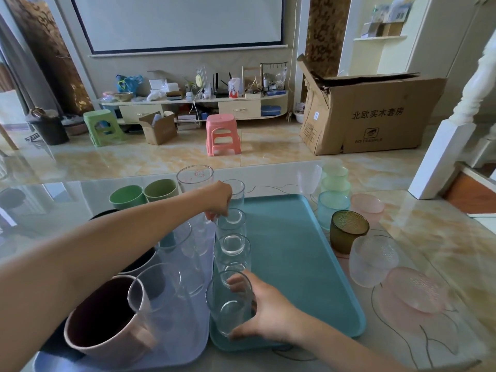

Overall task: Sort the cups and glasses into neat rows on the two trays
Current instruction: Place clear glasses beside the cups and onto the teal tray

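A teal tray (290, 253) lies on the glass table beside a pale lilac tray (193, 342) on its left. Several clear glasses stand in a row along the teal tray's left edge. My left hand (217, 202) reaches across and pinches the rim of the second clear glass from the far end (233, 224). My right hand (265, 310) grips the nearest clear glass (228, 304) at the tray's front left corner. On the lilac tray stand a pink mug (107, 328), a tall clear cup (150, 294) and other clear glasses.
Two green cups (128, 196) and a tall clear cup (194, 178) stand behind the lilac tray. Right of the teal tray are an olive glass (347, 232), a frosted glass (373, 259), teal and green cups (334, 208) and pink bowls (416, 288).
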The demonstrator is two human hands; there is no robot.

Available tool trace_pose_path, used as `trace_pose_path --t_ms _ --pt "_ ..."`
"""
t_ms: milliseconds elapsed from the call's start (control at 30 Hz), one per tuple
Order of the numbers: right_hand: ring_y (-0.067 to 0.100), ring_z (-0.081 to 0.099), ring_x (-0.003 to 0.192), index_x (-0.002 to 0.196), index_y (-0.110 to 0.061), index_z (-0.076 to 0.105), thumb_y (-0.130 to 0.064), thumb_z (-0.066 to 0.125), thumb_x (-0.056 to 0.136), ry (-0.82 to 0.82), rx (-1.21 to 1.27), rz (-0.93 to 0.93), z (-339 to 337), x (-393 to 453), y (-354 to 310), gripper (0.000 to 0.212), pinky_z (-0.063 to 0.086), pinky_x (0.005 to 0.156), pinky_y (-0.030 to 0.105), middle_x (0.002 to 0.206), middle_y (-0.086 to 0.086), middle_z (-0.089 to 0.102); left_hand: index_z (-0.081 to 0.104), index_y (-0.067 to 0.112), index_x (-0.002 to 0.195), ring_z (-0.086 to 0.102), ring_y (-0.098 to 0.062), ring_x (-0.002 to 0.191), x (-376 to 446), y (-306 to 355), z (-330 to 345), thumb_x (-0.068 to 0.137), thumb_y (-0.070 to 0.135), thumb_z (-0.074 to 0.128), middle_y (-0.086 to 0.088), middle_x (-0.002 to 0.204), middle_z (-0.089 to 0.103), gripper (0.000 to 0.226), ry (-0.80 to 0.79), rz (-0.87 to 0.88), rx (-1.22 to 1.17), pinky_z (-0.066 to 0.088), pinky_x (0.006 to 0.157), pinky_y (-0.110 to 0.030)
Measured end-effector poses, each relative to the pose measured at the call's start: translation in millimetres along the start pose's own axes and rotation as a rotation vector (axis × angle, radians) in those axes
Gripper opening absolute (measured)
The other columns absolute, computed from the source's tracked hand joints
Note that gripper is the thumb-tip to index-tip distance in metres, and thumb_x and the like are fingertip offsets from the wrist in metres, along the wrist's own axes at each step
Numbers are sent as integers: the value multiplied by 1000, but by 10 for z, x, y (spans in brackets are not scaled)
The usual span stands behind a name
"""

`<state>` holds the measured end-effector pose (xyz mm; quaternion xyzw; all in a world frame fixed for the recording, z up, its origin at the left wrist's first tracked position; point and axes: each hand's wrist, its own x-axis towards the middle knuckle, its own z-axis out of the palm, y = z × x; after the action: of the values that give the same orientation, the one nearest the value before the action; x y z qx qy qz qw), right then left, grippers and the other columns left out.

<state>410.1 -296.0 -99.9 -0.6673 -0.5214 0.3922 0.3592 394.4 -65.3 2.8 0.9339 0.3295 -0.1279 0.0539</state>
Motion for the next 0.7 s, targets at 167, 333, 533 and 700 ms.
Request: trace_pose_path --t_ms 167,333,533,700 --pt "-3 50 113 116 -39 42 -18 86 63 -16 -3 17 -31 -9 0 72 33 80 -3 114 -16 53 69 -9 88 57 -9 41 91 25 -22 85 9 63 -19 80 74 19 54 -18 -16 58 65 -27" --pt "-5 50 113 118 -37 43 -18 87 62 -16 -10 4 -34 24 7 73 33 80 -5 118 -13 55 71 -6 79 58 -8 41 125 -21 -20 84 12 65 -10 63 72 20 53 -15 -24 60 73 -29" --pt "-3 50 118 122 -31 45 -18 88 61 -6 3 -5 -26 34 11 76 39 92 6 124 -7 57 71 -4 77 58 -5 38 39 -110 -104 82 14 70 -1 50 65 18 94 -17 -100 58 60 -23" --pt "0 50 119 123 -31 45 -18 88 61 -5 9 -8 -31 46 2 76 40 98 14 126 -6 57 65 -1 78 66 -13 48 -258 48 -271 81 7 69 -14 70 70 9 250 111 -257 55 47 -22"
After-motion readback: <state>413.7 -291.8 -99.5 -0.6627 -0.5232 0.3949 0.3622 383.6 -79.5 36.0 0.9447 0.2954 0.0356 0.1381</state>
